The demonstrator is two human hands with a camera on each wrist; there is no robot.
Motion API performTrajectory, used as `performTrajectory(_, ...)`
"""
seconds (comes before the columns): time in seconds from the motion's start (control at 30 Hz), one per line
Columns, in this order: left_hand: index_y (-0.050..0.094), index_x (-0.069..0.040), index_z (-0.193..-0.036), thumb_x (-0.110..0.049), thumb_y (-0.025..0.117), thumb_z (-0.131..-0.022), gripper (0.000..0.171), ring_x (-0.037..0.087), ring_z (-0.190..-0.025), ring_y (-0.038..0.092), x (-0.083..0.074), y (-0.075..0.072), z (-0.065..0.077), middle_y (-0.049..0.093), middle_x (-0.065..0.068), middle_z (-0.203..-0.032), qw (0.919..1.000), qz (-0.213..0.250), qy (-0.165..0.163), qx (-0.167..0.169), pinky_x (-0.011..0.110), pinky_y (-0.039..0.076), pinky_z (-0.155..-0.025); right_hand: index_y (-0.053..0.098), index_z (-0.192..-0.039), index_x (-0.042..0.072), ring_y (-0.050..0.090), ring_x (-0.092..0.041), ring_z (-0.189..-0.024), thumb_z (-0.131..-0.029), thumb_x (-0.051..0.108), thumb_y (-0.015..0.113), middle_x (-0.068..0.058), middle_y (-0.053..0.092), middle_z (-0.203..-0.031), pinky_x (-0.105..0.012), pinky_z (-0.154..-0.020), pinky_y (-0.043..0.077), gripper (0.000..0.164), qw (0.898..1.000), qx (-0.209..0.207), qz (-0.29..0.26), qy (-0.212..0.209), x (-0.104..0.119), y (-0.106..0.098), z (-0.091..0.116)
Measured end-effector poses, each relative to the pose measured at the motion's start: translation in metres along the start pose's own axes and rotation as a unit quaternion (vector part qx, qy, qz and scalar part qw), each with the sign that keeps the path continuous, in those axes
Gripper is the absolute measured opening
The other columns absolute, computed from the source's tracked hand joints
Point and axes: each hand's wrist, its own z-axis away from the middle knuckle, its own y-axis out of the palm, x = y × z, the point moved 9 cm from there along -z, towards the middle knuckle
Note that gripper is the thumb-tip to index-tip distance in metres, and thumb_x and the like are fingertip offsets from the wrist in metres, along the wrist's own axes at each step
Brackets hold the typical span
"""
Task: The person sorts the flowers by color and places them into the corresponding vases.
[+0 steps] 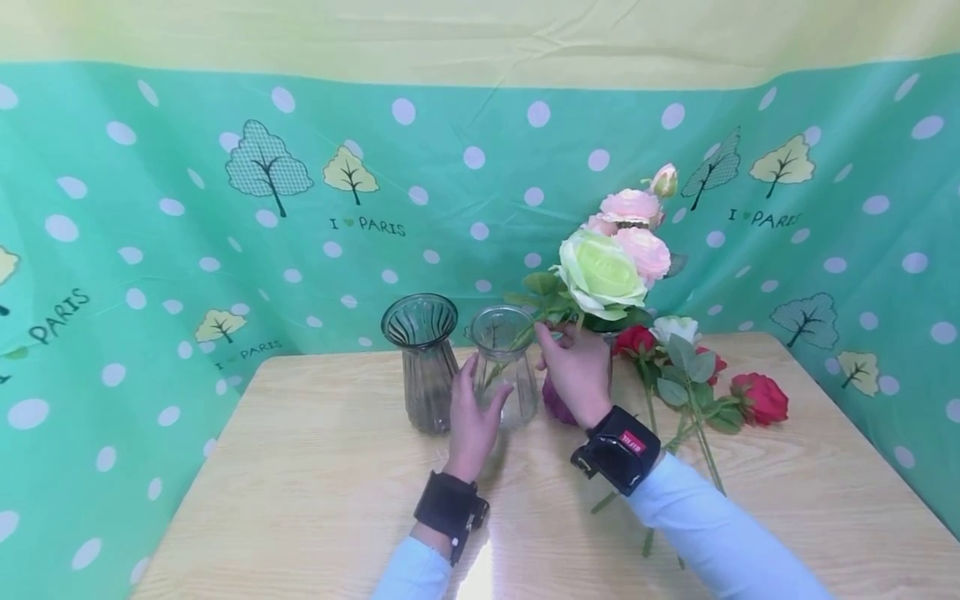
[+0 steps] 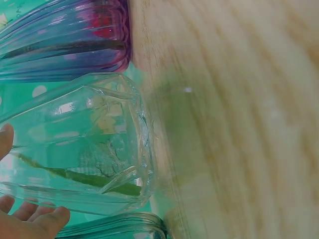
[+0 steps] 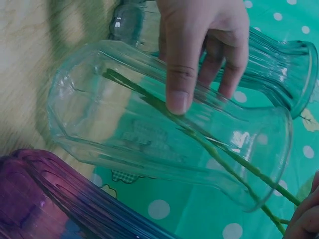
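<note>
A clear glass vase (image 1: 521,393) stands upright on the table, with the left hand (image 1: 474,417) around its near left side. In the right wrist view, the left thumb lies along the glass while the other fingers reach behind it. The right hand (image 1: 576,371) pinches the stem of a pale green and white rose (image 1: 602,273) just right of the vase's rim. Green stems (image 3: 219,157) slant through the mouth of the vase, their cut ends low inside it. The bloom leans out to the right, overlapping pink flowers (image 1: 643,254) behind.
A grey-tinted ribbed vase (image 1: 426,383) stands left of the clear one. To its right, partly behind the right hand, is a purple-blue vase (image 2: 65,42) with a stem inside. Red roses (image 1: 761,398) and a white rose (image 1: 675,330) lie at the table's right. A patterned curtain (image 1: 450,192) hangs behind.
</note>
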Motion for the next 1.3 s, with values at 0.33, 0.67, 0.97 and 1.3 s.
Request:
performTrajectory(0.33, 0.030, -0.007, -0.143, -0.032, 0.066, -0.086, 0.072, 0.032, -0.133, 0.039, 0.000, -0.002, -0.002, 0.039, 0.016, -0.144, 0.9999, 0.002, -0.010, 0.002, 0.047, 0.035, -0.110, 0.062, -0.118, 0.011, 0.052, -0.018, -0.041, -0.093, 0.040, 0.054, -0.003, 0.064, -0.060, -0.026, -0.032, 0.036, 0.040, 0.991, 0.058, -0.090, 0.082, -0.018, 0.026, 0.004)
performTrajectory(0.67, 0.030, -0.010, -0.144, -0.034, 0.066, -0.085, 0.073, 0.031, -0.133, 0.039, 0.001, 0.000, -0.001, 0.038, 0.015, -0.145, 0.9997, 0.007, -0.024, 0.006, 0.046, 0.035, -0.111, 0.060, -0.113, 0.007, 0.055, -0.010, -0.043, -0.088, 0.032, 0.064, 0.001, 0.061, -0.057, -0.028, -0.040, 0.051, 0.035, 0.974, 0.055, -0.194, 0.104, -0.039, 0.028, 0.012)
performTrajectory(0.97, 0.030, -0.009, -0.144, -0.034, 0.066, -0.085, 0.073, 0.031, -0.134, 0.038, -0.001, 0.000, 0.000, 0.038, 0.015, -0.145, 0.9998, 0.010, -0.018, 0.006, 0.047, 0.034, -0.111, 0.064, -0.102, -0.004, 0.056, -0.007, -0.047, -0.088, 0.013, 0.064, -0.008, 0.065, -0.063, -0.025, -0.042, 0.052, 0.022, 0.990, 0.036, -0.125, 0.054, -0.068, -0.029, 0.019)
performTrajectory(1.3, 0.030, -0.006, -0.144, -0.034, 0.066, -0.085, 0.074, 0.033, -0.133, 0.039, 0.000, 0.001, 0.000, 0.038, 0.016, -0.145, 0.9998, 0.008, -0.020, 0.006, 0.049, 0.035, -0.110, 0.061, -0.113, -0.003, 0.062, -0.007, -0.056, -0.092, 0.031, 0.058, 0.005, 0.067, -0.067, -0.022, -0.051, 0.055, 0.040, 0.994, 0.036, -0.001, 0.105, -0.124, -0.105, 0.005)
